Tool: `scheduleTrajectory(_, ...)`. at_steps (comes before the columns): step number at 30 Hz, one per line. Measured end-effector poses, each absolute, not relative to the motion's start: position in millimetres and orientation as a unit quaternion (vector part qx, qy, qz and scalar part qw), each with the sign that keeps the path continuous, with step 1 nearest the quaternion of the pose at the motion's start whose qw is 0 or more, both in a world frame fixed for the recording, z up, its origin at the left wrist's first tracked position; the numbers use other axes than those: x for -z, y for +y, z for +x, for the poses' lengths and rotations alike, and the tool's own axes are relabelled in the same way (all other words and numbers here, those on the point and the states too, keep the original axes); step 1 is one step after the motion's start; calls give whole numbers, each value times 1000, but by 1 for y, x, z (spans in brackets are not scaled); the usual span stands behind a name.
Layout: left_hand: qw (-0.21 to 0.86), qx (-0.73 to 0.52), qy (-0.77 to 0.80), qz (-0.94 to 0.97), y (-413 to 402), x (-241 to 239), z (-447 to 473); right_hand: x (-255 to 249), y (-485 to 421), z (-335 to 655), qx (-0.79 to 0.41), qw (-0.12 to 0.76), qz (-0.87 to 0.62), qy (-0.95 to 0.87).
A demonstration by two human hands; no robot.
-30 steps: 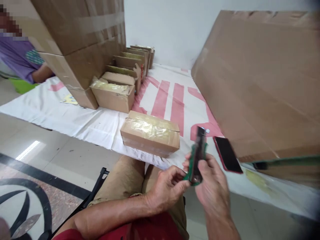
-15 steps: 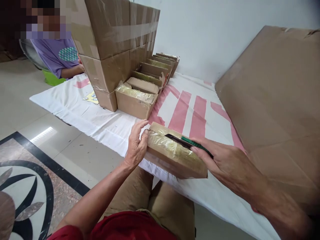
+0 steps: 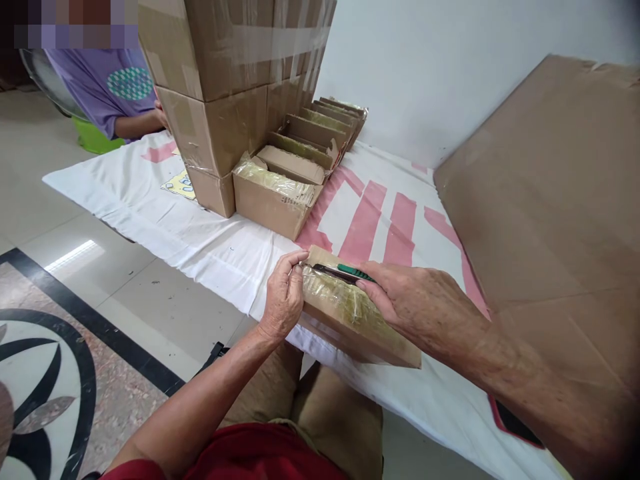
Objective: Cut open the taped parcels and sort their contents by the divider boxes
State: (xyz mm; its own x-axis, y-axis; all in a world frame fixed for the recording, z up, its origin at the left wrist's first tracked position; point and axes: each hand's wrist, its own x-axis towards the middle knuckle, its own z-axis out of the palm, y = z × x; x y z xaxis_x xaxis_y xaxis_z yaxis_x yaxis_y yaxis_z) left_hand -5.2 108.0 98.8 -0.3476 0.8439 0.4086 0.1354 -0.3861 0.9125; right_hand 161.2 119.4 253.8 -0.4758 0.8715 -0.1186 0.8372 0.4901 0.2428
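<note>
A small cardboard box (image 3: 350, 333) lies at the table's front edge, its top covered with shiny, wrinkled clear tape over a yellowish strip. My left hand (image 3: 284, 293) grips the box's left end, thumb near the top corner and fingers along the end. In my right hand (image 3: 400, 290) is a utility knife (image 3: 354, 271) with a green and black handle. Its dark blade lies low along the taped top, the tip close to my left fingers. Whether the blade is through the tape, I cannot tell.
Opened cardboard boxes (image 3: 275, 200) stand in a row beyond, beside a tall stack of taped cartons (image 3: 235, 127). A large cardboard sheet or carton (image 3: 545, 200) rises at right. A white cloth (image 3: 210, 250) covers the table. Behind the stack is a person in a purple shirt (image 3: 95, 93).
The utility knife has moved left along the box top, toward my left hand, with my right hand following. My left hand stays on the box end. The view has shifted slightly.
</note>
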Motion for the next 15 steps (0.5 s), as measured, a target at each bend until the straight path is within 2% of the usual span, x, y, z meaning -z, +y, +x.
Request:
scheduleTrajectory(8, 261, -671, 466, 515, 109, -98, -5, -256, 114, 152, -123, 198, 468, 852)
scheduleTrajectory(15, 292, -630, 467, 547, 110, -99, -12, -260, 117, 150, -115, 217, 451, 858)
